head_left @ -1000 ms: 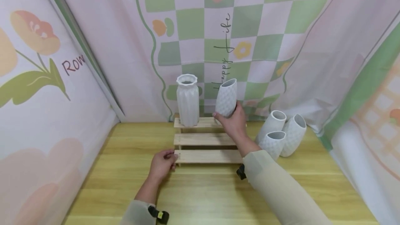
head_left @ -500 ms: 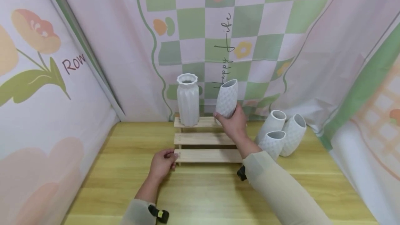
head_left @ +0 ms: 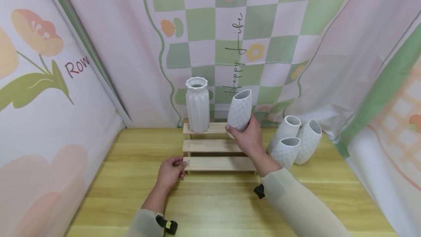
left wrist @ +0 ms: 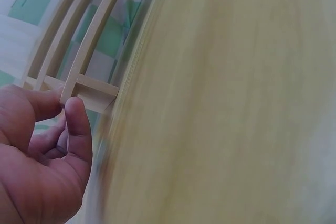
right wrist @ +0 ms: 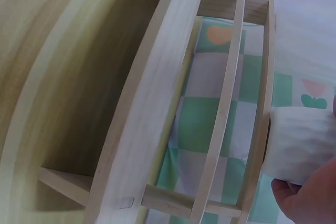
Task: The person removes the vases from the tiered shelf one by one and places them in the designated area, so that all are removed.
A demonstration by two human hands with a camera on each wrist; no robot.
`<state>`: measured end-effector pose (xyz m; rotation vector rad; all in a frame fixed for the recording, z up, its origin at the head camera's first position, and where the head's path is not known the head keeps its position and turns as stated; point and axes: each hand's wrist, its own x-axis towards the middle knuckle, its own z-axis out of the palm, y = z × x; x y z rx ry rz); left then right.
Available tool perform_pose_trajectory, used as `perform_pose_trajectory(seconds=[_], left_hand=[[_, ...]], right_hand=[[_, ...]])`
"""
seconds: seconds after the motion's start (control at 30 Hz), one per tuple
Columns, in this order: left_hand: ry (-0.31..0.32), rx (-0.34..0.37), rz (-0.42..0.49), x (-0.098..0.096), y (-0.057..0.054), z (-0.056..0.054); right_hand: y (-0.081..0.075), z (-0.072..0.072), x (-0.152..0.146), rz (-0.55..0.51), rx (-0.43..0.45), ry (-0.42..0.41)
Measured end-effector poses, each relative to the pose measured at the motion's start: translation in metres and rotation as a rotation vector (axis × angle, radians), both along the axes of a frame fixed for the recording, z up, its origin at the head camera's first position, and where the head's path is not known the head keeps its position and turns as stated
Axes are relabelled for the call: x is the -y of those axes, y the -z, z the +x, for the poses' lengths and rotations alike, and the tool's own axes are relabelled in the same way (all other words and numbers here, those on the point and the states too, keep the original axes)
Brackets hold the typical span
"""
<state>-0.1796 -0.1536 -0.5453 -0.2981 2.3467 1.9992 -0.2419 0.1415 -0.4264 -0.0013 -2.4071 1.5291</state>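
In the head view, a three-step wooden rack (head_left: 218, 164) stands on the table. My left hand (head_left: 170, 173) pinches the left end of its lowest step, with thumb and forefinger at the board's tip in the left wrist view. My right hand (head_left: 251, 138) grips a white slant-mouthed vase (head_left: 240, 109) with a diamond-textured surface, thumb on its left side near the base. It leans slightly right at the right part of the top step, its lower end overlapping that board's front edge. A white fluted vase (head_left: 198, 109) with a scalloped rim stands upright on the top step's left end.
Three more white textured vases cluster right of the rack: a rear one (head_left: 287, 129), a right one (head_left: 310, 142) and a front one (head_left: 287, 151) partly behind my right forearm. A checked fabric backdrop (head_left: 230, 25) hangs close behind the rack.
My right hand held still at first, then came down and slightly right toward me with the slant-mouthed vase. The left hand and the fluted vase have stayed put.
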Motion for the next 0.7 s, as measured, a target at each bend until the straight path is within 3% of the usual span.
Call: perform_pose_trajectory(seconds=[0.7], left_hand=[[0.008, -0.023, -0.002, -0.001, 0.0, 0.001]], right_hand=[[0.01, 0.034, -0.01, 0.045, 0.042, -0.038]])
